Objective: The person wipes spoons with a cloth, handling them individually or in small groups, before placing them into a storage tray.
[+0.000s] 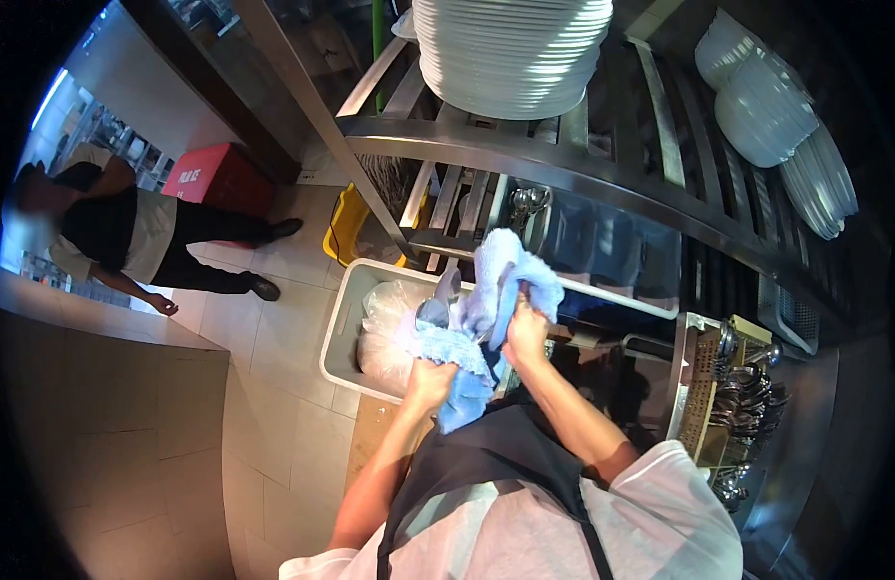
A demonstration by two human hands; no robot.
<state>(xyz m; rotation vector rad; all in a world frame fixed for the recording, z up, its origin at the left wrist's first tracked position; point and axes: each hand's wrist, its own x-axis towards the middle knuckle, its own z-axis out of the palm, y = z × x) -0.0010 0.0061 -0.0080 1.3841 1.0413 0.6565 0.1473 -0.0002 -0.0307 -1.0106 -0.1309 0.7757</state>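
My left hand (pixel 431 383) is closed round a fluffy light blue towel (pixel 454 353), whose end hangs below the fist. My right hand (pixel 526 333) grips blue towelling (pixel 499 266) too, bunched up above its fingers. Between the two hands, large metal spoons (pixel 436 309) stick out of the folds, bowls pointing away from me. Both hands are in front of my dark apron, over the right side of a grey bin (pixel 337 329). A clear plastic bag (pixel 383 333) fills part of that bin.
Ahead, a metal rack (pixel 525 145) bears stacked white plates (pixel 513 58); cutlery trays (pixel 602 242) sit under it. At right is a cutlery holder (pixel 701 387). Beyond the bin stands a yellow bucket (pixel 343 232). A person (pixel 129 227) is at left near a red box (pixel 214 179).
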